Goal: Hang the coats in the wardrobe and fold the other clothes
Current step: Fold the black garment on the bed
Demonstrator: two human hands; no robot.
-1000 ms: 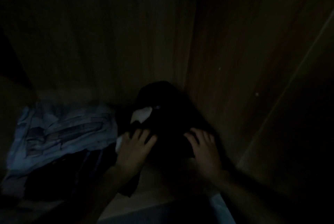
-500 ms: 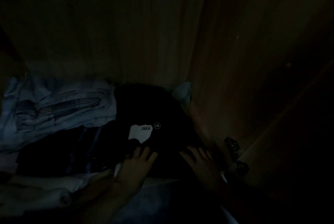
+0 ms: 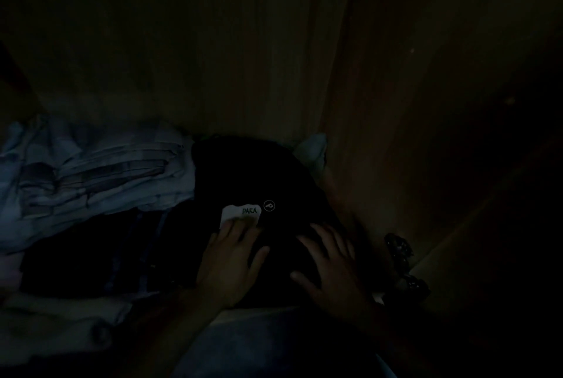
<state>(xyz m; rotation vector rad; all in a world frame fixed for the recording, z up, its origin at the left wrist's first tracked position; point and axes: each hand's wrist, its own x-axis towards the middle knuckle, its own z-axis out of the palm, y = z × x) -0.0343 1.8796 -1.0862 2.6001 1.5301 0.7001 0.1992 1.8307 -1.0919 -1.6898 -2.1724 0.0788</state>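
Observation:
Inside a very dark wooden wardrobe, a folded black garment point(image 3: 259, 176) with a white label reading "PAKA" point(image 3: 240, 213) lies in the back right corner of the shelf. My left hand point(image 3: 231, 265) rests flat on it, fingers spread, fingertips over the label's lower edge. My right hand point(image 3: 332, 265) lies flat on the garment's right side, fingers apart. Neither hand grips anything.
A stack of folded pale blue clothes point(image 3: 91, 176) sits to the left, over a dark striped garment point(image 3: 122, 255). Pale fabric point(image 3: 310, 149) shows in the corner behind. A wooden side wall point(image 3: 411, 134) stands at the right, with a dark hinge point(image 3: 402, 265) near it.
The view has dropped and closed in on the shelf. Both hands slid forward onto the black garment, the left now covering the label's lower edge.

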